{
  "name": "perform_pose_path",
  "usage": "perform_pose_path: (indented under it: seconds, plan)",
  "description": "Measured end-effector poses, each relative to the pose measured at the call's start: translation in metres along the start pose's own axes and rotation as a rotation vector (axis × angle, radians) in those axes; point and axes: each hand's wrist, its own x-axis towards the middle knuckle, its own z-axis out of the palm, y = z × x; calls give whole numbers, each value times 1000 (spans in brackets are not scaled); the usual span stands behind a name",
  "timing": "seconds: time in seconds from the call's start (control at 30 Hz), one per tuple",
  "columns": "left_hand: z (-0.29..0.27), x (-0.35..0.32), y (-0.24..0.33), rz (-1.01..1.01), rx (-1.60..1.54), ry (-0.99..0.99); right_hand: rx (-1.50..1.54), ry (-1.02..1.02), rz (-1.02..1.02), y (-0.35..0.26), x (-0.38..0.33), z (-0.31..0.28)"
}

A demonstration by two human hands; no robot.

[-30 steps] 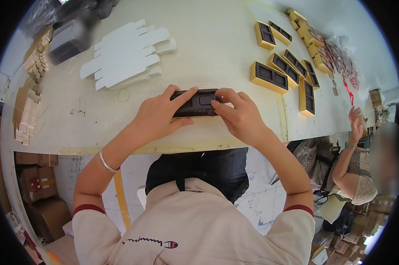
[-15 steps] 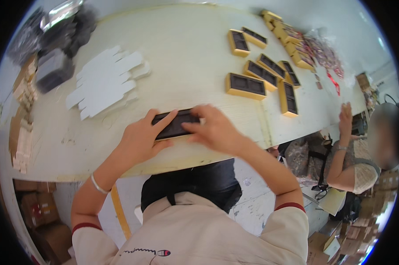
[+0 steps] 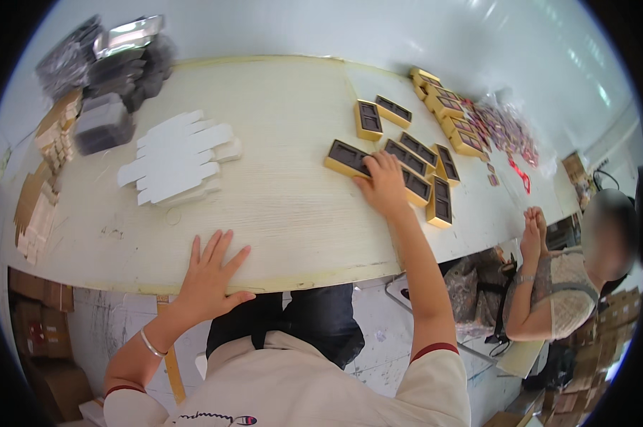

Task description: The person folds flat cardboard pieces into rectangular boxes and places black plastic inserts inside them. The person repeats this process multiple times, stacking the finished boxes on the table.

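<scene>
My right hand [image 3: 384, 183] grips the right end of a small gold box with a black compartmented insert [image 3: 344, 155], on the table among the similar boxes. Its fingers partly cover that end. Several more gold boxes with black inserts [image 3: 443, 201] lie close around, at differing angles. Nearer the front edge, my left hand [image 3: 209, 281] is open and holds nothing, its fingers spread over the table top. A stack of flat white die-cut card blanks [image 3: 176, 160] lies beyond it.
Grey plastic trays [image 3: 102, 124] and folded brown cardboard [image 3: 43, 192] line the left side of the table [image 3: 279, 213]. At the far right are filled gold boxes [image 3: 444, 105] and a heap of small wrapped packets [image 3: 503, 128]. Another person [image 3: 549, 299] sits at the right edge.
The gold box has gone from between both hands near the front edge to the group at right, in my right hand. My left hand has let go and moved nearer me.
</scene>
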Motion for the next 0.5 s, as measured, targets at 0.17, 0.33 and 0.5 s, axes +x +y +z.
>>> perform_pose_path:
  seconds: [0.17, 0.33, 0.5]
  plan:
    - [3, -6, -5, 23, -1, 73, -116, -23, -16, 16, 40, 9]
    - [20, -4, -2, 31, -51, 142, 302, -56, -243, -80, 16, 2]
    - [11, -4, -6, 41, -105, -44, 534, -377, -268, -123, -4, 9]
